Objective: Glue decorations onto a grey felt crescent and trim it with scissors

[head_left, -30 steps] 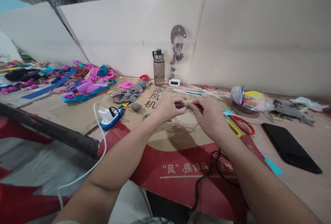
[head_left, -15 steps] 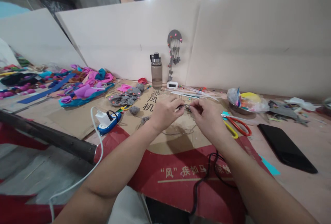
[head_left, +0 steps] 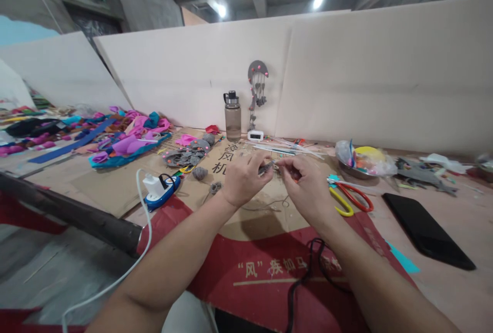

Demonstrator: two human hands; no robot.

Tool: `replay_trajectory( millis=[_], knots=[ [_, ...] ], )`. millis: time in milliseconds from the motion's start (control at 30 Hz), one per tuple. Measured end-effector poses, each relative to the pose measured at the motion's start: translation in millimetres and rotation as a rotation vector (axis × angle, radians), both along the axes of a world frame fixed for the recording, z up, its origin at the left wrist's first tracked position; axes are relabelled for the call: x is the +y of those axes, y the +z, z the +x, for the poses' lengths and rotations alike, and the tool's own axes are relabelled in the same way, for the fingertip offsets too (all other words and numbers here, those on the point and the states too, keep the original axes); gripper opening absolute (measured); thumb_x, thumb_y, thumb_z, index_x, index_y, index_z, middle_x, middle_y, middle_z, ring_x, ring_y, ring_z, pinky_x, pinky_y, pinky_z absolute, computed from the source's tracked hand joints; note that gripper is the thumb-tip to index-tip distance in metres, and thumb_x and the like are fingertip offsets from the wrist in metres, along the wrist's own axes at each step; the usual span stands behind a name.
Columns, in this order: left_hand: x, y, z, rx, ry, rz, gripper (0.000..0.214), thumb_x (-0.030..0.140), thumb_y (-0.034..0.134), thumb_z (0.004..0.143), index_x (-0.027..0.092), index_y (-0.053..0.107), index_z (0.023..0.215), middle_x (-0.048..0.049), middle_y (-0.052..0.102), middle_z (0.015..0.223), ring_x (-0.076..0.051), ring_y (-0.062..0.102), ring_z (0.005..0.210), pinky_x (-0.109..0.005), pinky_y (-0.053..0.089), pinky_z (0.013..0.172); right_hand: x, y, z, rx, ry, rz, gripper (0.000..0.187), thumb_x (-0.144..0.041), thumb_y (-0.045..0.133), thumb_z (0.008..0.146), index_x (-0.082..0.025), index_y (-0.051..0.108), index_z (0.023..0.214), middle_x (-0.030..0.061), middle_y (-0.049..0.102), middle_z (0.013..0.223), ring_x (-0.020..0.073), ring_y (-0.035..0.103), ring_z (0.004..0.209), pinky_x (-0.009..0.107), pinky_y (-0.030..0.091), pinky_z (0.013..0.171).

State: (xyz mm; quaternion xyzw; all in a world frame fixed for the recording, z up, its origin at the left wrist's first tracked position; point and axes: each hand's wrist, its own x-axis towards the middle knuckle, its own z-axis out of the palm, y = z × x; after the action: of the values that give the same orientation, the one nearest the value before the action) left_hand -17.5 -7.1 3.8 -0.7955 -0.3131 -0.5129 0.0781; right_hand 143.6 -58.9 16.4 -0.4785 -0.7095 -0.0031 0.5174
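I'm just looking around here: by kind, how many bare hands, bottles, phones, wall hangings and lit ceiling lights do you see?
Hands: 2
Bottle: 1
Phone: 1
Wall hanging: 1
Ceiling lights: 2
Total: 7

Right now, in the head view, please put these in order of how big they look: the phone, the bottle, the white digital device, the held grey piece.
1. Phone, though it is nearer the camera
2. Bottle
3. White digital device
Held grey piece: partly covered, so I cannot rank it
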Motion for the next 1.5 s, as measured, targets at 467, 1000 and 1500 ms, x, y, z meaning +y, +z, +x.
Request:
replay_trajectory(
  millis=[467,1000,1500],
  knots=[
    [2.7,1.0,4.1,-0.461,-0.323,-0.452,0.008,0.025,0.065,0.083,0.019,0.065,0.088,0.0007,0.065,0.076,-0.01,0.058,0.065,-0.021,0.047,0.062,-6.8,1.8,-6.5,-0.053,0.017,0.189,0.019,-0.016,0.056,0.093,-0.02,0.071,0.104,0.007,0.069,0.092,0.0183,0.064,0.085,0.034,0.051,0.077],
    [-3.6,6.0,-3.0,-0.018,-0.069,0.268,0.003,0.019,0.063,0.084,0.02,0.061,0.084,-0.0019,0.07,0.078,-0.014,0.066,0.074,-0.026,0.048,0.07,-11.1,5.3,-10.8,0.237,0.015,-0.055,0.013,-0.028,0.06,0.091,-0.019,0.07,0.09,0.0002,0.063,0.075,0.0129,0.052,0.064,0.027,0.039,0.058],
    [-7.8,6.4,-1.4,-0.116,-0.118,0.162,0.009,0.014,0.062,0.083,0.021,0.067,0.088,-0.0017,0.072,0.08,-0.013,0.066,0.076,-0.025,0.051,0.072,-10.7,1.7,-9.1,0.005,0.036,0.209,0.009,-0.018,0.06,0.092,-0.02,0.068,0.096,0.0035,0.066,0.085,0.0161,0.06,0.079,0.031,0.046,0.072]
  ],
)
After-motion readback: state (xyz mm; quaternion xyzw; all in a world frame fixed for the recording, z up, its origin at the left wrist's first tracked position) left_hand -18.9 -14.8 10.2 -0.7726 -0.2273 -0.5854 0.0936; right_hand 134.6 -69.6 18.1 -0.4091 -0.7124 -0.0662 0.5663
